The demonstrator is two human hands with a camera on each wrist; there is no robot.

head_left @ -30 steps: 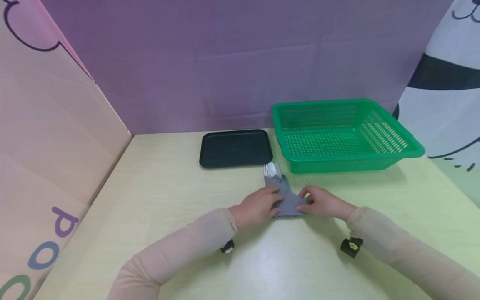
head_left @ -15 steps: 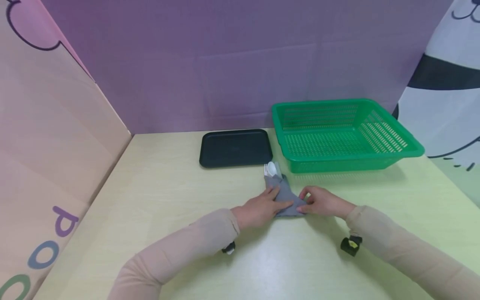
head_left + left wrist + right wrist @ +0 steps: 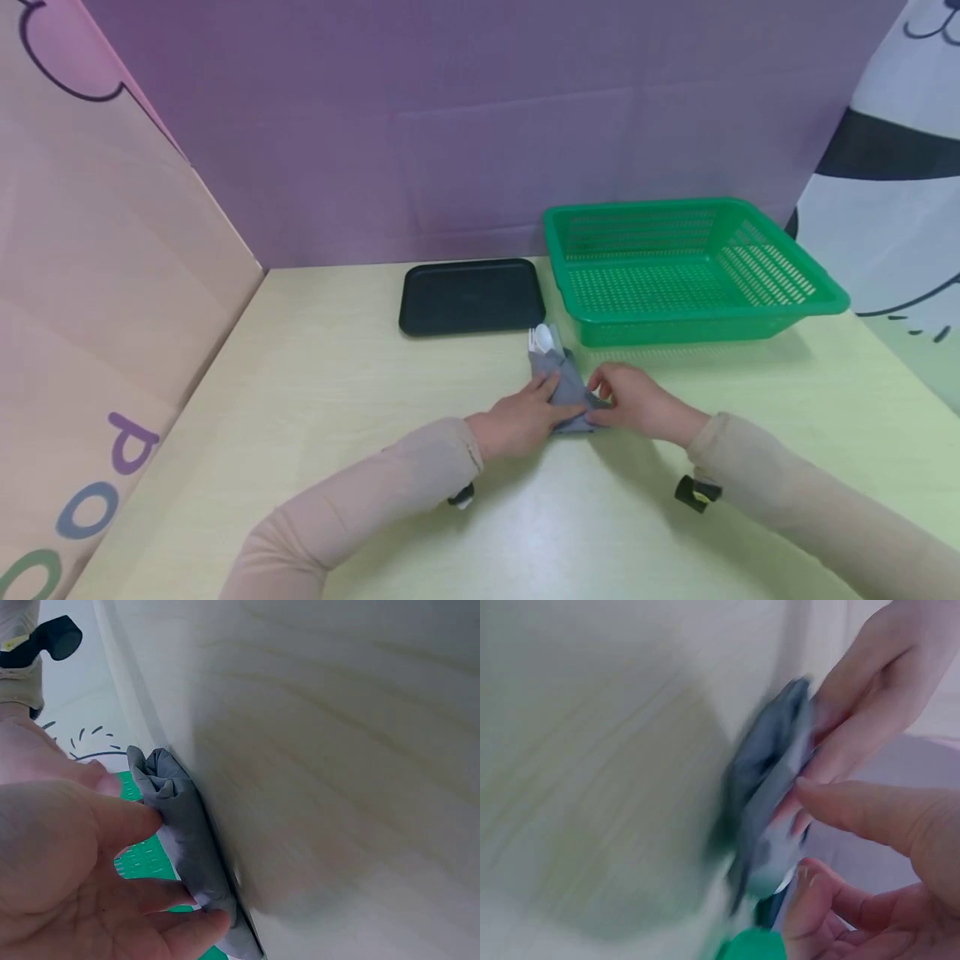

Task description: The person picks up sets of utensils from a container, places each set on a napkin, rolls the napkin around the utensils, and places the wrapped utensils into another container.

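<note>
A grey cloth napkin [image 3: 564, 377] lies on the table, folded around white cutlery. A fork [image 3: 532, 340] and a spoon [image 3: 544, 337] stick out of its far end, with a third pale piece beside them. My left hand [image 3: 516, 422] presses the napkin down, its fingers spread across the top. At the napkin's right side, my right hand [image 3: 643, 403] pinches a corner between thumb and fingers, lifted and folded inward. The left wrist view shows the near edge of the napkin [image 3: 191, 840] as a thick roll against the table.
Behind the napkin stands a black tray [image 3: 472, 297]. A green perforated basket [image 3: 697, 325] is at the back right, close to the cutlery. A purple backdrop [image 3: 480, 133] rises along the table's far edge, and a printed panel [image 3: 112, 275] flanks the left.
My left hand's fingers have spread and slid a little right over the napkin. My right hand has lifted the right corner and moved it slightly left, over the bundle.
</note>
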